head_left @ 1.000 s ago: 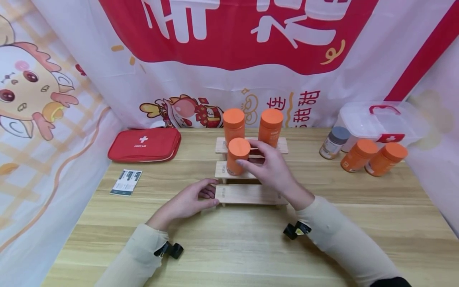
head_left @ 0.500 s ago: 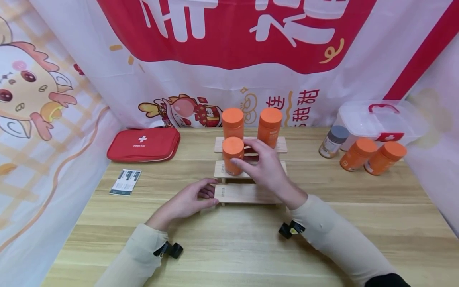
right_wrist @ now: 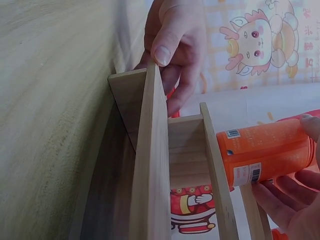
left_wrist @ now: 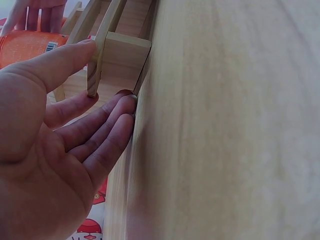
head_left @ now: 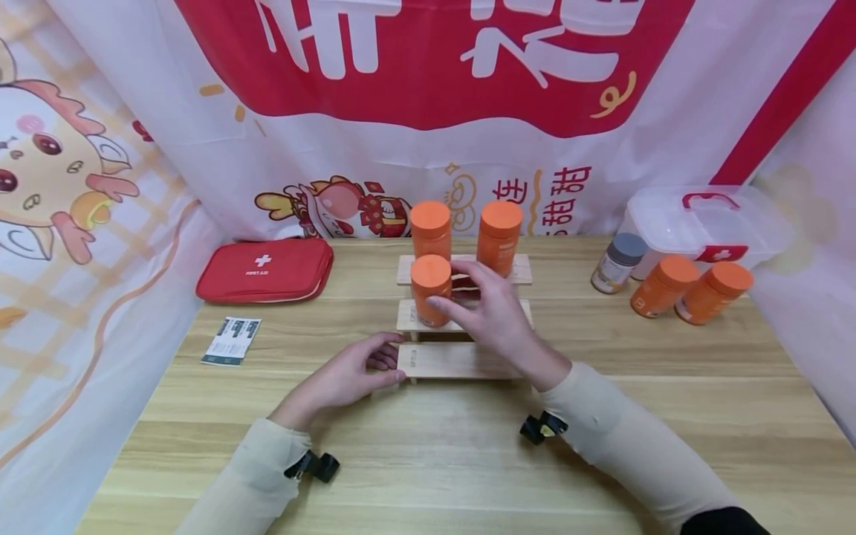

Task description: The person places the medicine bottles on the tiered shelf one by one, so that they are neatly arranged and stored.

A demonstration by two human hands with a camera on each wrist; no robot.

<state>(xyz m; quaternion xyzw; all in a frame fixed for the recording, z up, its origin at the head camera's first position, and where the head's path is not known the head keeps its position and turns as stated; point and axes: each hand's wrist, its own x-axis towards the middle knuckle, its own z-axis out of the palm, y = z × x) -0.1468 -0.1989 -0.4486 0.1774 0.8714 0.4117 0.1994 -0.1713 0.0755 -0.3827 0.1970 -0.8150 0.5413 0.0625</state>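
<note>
A three-step wooden stand [head_left: 461,361] sits mid-table. My left hand [head_left: 351,369] pinches the left end of its lowest step between thumb and index finger; the other fingers reach beneath, as the left wrist view shows. On the middle step an orange bottle [head_left: 431,293] stands upright near the left end. My right hand [head_left: 493,312] holds this bottle from the right, thumb in front and fingers behind. In the right wrist view the bottle's base [right_wrist: 235,157] meets the step. Two more orange bottles [head_left: 431,227] [head_left: 498,238] stand upright on the top step.
At right are two orange bottles [head_left: 662,288] [head_left: 712,294] and a grey-capped bottle [head_left: 618,264], before a clear lidded box [head_left: 702,223]. A red first-aid pouch [head_left: 264,271] and a printed card [head_left: 231,341] lie at left. A printed cloth [head_left: 414,141] hangs behind.
The bottle in my right hand has shifted a little left along the middle step, and the right hand moved with it. My left hand has stayed at the lowest step's end.
</note>
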